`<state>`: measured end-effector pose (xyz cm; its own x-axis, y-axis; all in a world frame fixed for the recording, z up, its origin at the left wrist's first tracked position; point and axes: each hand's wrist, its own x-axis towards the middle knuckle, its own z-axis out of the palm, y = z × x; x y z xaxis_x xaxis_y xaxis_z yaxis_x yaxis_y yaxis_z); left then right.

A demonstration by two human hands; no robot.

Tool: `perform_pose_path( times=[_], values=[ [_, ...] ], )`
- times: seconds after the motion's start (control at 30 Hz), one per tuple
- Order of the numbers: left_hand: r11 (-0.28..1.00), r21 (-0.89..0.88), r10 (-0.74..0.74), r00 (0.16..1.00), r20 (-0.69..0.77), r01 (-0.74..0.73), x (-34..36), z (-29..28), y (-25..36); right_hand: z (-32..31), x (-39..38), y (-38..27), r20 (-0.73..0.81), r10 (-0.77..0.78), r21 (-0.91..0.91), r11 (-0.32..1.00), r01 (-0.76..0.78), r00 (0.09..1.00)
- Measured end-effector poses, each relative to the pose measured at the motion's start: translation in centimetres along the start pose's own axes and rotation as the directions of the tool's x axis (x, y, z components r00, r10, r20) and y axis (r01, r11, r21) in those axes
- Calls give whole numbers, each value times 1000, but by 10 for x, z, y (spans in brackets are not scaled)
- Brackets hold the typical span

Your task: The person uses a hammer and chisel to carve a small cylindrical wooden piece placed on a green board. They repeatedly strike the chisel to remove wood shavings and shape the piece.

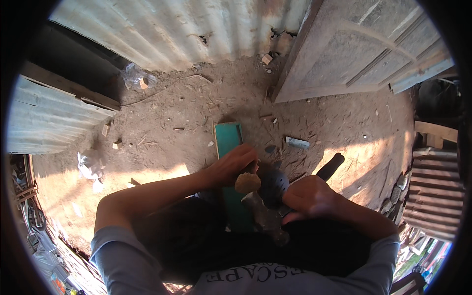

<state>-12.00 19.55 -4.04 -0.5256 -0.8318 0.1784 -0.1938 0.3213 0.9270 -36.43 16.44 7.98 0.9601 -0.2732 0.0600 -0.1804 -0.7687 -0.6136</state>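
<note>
Seen from above, over a dirt floor [172, 118] strewn with wood chips and small offcuts. Left hand [231, 164] pressed down on a green-painted board [228, 140], fingers curled over its right edge beside a pale, rough wooden stub [247, 183], apparently to pin the board and keep it from shifting. Left grip clenched on the board's edge. Right hand [309, 196] wrapped tight round the black handle of a tool [330, 166], the handle jutting up and to the right past the knuckles, the dark rounded head [273, 184] lying close to the stub; right grip clasped on that handle. Looks like a striking or chopping tool held short for control, though exact kind hard to tell. A brownish wooden piece [265, 219] slanting down from under the stub toward the lap. Board running lengthwise away from the body, near end hidden between the knees, far end resting on the ground. Small grey flat object [298, 143] lying on the dirt just beyond, well apart from both hands. Corrugated metal sheets [177, 29] and a weathered wooden door panel [359, 49] leaning at the far side
</note>
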Motion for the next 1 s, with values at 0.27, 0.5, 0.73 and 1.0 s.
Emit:
perform_pose_path(
  times=[0.27, 0.5, 0.73, 1.0],
  values=[
    [1000, 12, -1, 1000, -18, 1, -5, 7, -7, 9, -4, -8, 138, -54, 46, 998, 48, 989],
    [1000, 11, 3, 998, 66, -3, -6, 5, -8, 9, -2, -19, 106, -100, 71, 993, 93, 989],
    [984, 132, 114, 991, 64, -122, -8, 19, -20, 12, 1, -5, 467, 237, -19, 966, -258, 852],
    [996, 63, 62, 996, 56, -66, 17, 9, -7, 18, -5, 11, 309, 56, -11, 998, -56, 949]
  ],
)
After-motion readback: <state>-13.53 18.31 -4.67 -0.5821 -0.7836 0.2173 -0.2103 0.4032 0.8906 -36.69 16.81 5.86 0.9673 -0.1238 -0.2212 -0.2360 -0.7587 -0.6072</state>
